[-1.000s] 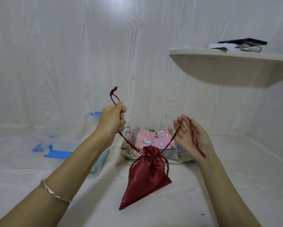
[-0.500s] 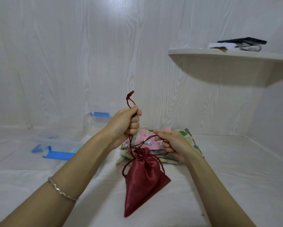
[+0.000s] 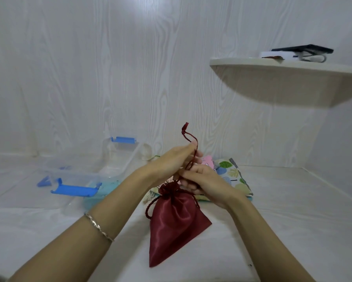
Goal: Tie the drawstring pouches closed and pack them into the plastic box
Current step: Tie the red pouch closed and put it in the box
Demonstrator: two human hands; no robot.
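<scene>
A dark red satin pouch (image 3: 175, 222) hangs from its cords, its bottom corner touching the white table, its neck gathered shut. My left hand (image 3: 171, 161) pinches one red drawstring (image 3: 188, 137), whose end sticks up above the fingers. Just right of it, my right hand (image 3: 199, 180) grips the other cord close above the pouch's neck. The two hands touch. A clear plastic box (image 3: 110, 167) with blue clips lies to the left, something pale blue inside it.
A pile of printed pouches (image 3: 230, 171), pink and leaf-patterned, lies behind my hands. A white corner shelf (image 3: 283, 78) with a black item on it juts out at upper right. White walls close the back and right.
My hands have come together above the pouch's neck. The left hand moved right and loosened from a fist to a pinch. The pouch shifted slightly right.
</scene>
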